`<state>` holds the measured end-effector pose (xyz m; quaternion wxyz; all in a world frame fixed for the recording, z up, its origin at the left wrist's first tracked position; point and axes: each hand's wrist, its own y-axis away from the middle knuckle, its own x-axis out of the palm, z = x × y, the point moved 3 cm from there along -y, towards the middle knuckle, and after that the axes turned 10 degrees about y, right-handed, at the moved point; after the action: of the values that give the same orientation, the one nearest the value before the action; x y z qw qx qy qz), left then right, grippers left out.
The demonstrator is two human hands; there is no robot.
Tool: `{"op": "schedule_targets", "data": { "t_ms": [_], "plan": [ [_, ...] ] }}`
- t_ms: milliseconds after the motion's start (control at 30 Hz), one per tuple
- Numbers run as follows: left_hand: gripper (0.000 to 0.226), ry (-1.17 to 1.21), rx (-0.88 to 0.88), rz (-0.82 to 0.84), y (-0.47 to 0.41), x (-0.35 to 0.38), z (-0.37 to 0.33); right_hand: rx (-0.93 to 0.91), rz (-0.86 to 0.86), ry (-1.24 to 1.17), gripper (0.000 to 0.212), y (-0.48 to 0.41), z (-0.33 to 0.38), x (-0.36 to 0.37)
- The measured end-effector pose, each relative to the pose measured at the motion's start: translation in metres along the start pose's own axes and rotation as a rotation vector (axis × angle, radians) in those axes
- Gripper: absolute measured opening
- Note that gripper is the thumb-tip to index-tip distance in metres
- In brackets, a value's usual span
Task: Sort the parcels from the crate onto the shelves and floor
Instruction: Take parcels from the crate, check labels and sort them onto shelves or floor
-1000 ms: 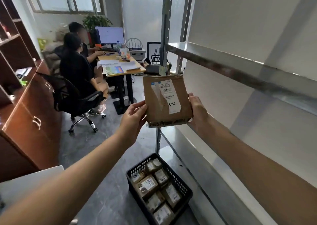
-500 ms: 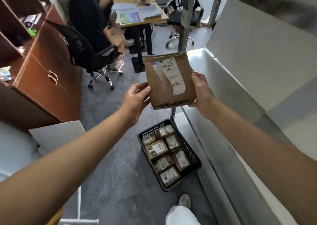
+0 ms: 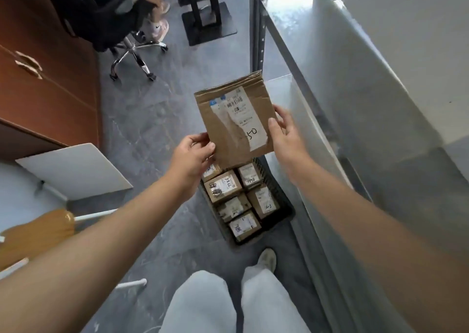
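The left hand (image 3: 193,155) pinches the bottom corner of a flat brown parcel (image 3: 234,129). The right hand (image 3: 284,132) grips its side. It hangs above the black crate (image 3: 283,205). It likely still needs a spot on the metal shelf (image 3: 300,99) or the floor (image 3: 142,119).

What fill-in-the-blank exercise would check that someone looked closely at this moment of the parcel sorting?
1. The number of hands gripping the flat brown parcel is ____.
2. The left hand pinches its lower left corner; the right hand holds its ____ edge.
3. The black crate of small boxes stands on the ____.
4. The metal shelving stands on the person's ____ side.
Missing words: two; right; floor; right.
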<state>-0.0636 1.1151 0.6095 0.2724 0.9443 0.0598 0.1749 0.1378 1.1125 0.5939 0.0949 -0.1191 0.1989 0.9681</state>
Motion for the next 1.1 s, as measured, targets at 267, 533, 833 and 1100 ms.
{"op": "schedule_targets", "data": {
  "t_ms": [267,533,833,1100],
  "plan": [
    [0.023,-0.008,-0.273,-0.078,-0.079,-0.054,0.143,0.222,0.028,0.146,0.049,-0.023,-0.175,0.037],
    [0.018,-0.119,-0.526,-0.151,-0.143,-0.129,0.302,0.375,0.065,0.259,0.051,-0.031,-0.334,0.076],
    [0.02,-0.296,-0.683,-0.11,-0.206,-0.156,0.432,0.429,0.1,0.653,0.09,-0.073,-0.437,0.103],
    [0.02,-0.344,-0.665,-0.101,-0.243,-0.145,0.49,0.417,0.002,0.92,0.114,-0.089,-0.492,0.114]
  ]
}}
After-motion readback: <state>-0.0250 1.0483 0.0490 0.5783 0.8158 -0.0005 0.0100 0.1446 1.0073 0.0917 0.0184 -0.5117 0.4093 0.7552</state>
